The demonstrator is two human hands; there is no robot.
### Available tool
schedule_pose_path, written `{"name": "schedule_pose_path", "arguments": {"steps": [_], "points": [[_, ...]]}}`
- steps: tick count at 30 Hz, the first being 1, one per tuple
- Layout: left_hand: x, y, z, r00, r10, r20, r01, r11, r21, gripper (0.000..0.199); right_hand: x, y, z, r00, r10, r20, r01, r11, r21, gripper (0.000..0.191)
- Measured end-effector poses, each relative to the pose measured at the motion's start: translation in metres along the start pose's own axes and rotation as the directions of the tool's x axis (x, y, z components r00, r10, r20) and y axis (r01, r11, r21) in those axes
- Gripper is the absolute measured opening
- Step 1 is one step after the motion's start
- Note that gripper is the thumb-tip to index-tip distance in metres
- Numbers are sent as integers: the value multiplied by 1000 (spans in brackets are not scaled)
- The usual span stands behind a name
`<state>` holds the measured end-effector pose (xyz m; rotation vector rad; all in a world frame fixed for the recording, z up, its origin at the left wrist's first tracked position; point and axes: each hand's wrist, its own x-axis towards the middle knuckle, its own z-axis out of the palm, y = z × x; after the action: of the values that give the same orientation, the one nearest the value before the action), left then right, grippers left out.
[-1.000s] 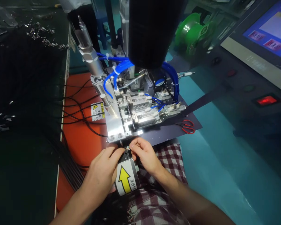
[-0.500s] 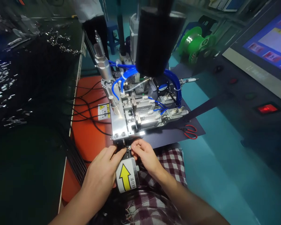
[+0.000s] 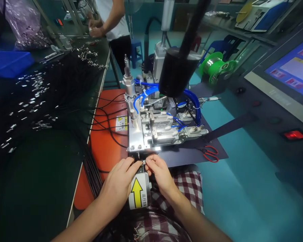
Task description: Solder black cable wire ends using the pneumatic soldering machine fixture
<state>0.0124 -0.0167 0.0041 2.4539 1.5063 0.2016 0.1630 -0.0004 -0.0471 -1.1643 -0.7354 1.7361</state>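
Observation:
My right hand point(image 3: 161, 173) is closed in a pinch at a small silvery metal piece point(image 3: 143, 162), just in front of the machine point(image 3: 164, 124). From the other side, the thumb of my left hand point(image 3: 120, 176) reaches the same spot. Its fingers are bent over the narrow black feed track point(image 3: 141, 169), and what they hold is hidden. Below the fingertips sits a white plate with a yellow arrow point(image 3: 137, 191). The metal block and cylinders of the machine rise directly beyond both hands.
Black cables point(image 3: 92, 171) with shiny ends spread over the dark table at left. Red-handled scissors point(image 3: 210, 154) lie on the machine's grey base plate. A black lamp head point(image 3: 179, 72) hangs above. A green spool point(image 3: 214, 67), a touchscreen point(image 3: 293, 74) and another person point(image 3: 116, 20) are around.
The camera view has tilted up and shifted, bringing the other person and a blue tray into sight. Both hands stay at the track, their fingertips slightly closer together.

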Motion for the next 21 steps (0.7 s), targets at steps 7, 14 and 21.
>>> {"name": "schedule_pose_path", "arguments": {"steps": [7,14,21], "points": [[2,1,-2,996,-57,-72,46,989,-142,35,-1,-1,3,999,14,-40,-13,1000,17,24],[-49,-22,0,978,-132,-163,132,991,-13,39,-1,1,1,999,26,-28,-25,999,25,24],[-58,-20,2,990,-78,-114,106,960,261,50,-2,2,1,1000,2,-17,-2,1000,18,22]]}}
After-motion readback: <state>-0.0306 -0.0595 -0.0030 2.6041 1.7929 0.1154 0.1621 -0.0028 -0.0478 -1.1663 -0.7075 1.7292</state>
